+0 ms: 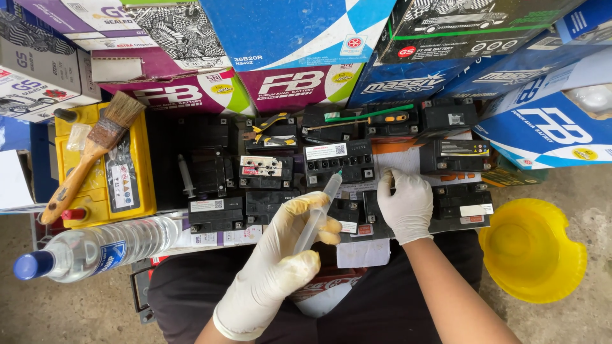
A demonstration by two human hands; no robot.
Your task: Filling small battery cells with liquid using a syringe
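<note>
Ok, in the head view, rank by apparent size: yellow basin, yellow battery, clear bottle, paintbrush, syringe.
1. Yellow basin and yellow battery: look alike, no ranking.
2. Clear bottle, nearer the camera, so unsure.
3. Paintbrush.
4. Syringe in the left hand.

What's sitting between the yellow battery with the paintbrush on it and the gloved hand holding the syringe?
In the head view, small black batteries lie between the yellow battery and the left hand holding the syringe; a clear water bottle lies just below.

Cardboard battery cartons [299, 38], blue, magenta and black, are lining the top edge; white rectangular labels [326, 151] are showing on the small black batteries [338, 162] below.
</note>
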